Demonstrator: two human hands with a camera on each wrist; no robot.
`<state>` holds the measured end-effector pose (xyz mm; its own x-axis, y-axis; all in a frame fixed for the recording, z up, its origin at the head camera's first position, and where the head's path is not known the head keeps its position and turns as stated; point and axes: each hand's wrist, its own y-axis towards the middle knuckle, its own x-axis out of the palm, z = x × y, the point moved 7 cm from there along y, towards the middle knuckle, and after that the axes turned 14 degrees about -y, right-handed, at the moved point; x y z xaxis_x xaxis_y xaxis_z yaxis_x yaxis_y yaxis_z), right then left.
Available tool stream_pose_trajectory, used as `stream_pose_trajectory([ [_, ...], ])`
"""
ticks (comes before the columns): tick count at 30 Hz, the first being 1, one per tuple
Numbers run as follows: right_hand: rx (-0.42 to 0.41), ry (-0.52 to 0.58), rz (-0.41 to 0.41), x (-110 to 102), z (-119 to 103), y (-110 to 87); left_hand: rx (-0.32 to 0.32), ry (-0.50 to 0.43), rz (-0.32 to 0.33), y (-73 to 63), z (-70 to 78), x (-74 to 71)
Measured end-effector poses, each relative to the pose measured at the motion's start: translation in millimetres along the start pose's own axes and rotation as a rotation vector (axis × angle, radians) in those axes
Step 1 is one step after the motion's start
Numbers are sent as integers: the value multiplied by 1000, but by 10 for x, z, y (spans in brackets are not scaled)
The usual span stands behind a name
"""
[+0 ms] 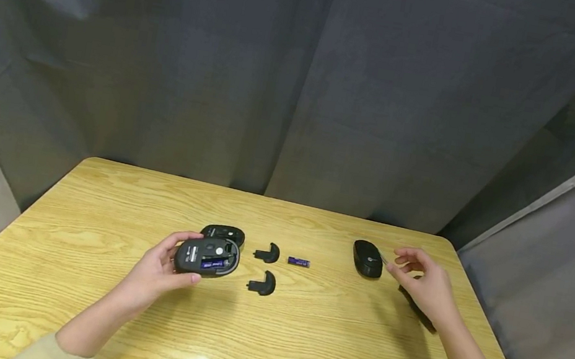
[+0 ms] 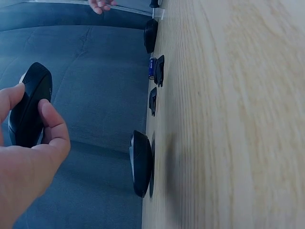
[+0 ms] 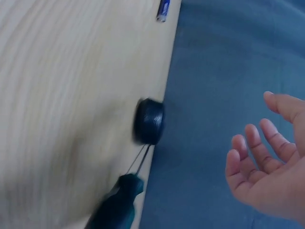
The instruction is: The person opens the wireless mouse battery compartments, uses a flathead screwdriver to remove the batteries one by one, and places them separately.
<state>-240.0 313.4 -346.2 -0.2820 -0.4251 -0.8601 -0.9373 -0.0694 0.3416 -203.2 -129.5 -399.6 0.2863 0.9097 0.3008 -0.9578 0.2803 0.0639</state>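
Observation:
My left hand (image 1: 157, 269) grips a black computer mouse (image 1: 193, 254) above the table, thumb on one side and fingers on the other. Its underside faces the head camera, its battery bay uncovered with a blue battery (image 1: 214, 263) in it. Behind it a second mouse (image 1: 223, 231) lies underside up, partly hidden. My right hand (image 1: 425, 286) hovers over a screwdriver (image 3: 116, 205), apart from it; the right wrist view shows its fingers loosely bent around nothing. By the screwdriver's tip sits a third black mouse (image 1: 368, 259), top side up.
Two black battery covers (image 1: 267, 253) lie mid-table, one nearer me than the other. Beside the farther one is a loose blue battery (image 1: 299, 262). Grey curtains (image 1: 303, 81) hang behind the wooden table (image 1: 295, 344) and at its sides.

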Motion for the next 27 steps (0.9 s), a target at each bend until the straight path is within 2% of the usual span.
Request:
stream_pose_trajectory([
  [13,99,-59,-22,184,596,-68,-20,-9,-7,2,-13,8],
  [20,167,-126,-111,285,926,-82,-19,-9,-28,-3,-17,20],
  [27,187,-130,-184,388,1096,-101,-10,-19,-40,-4,-15,26],
])
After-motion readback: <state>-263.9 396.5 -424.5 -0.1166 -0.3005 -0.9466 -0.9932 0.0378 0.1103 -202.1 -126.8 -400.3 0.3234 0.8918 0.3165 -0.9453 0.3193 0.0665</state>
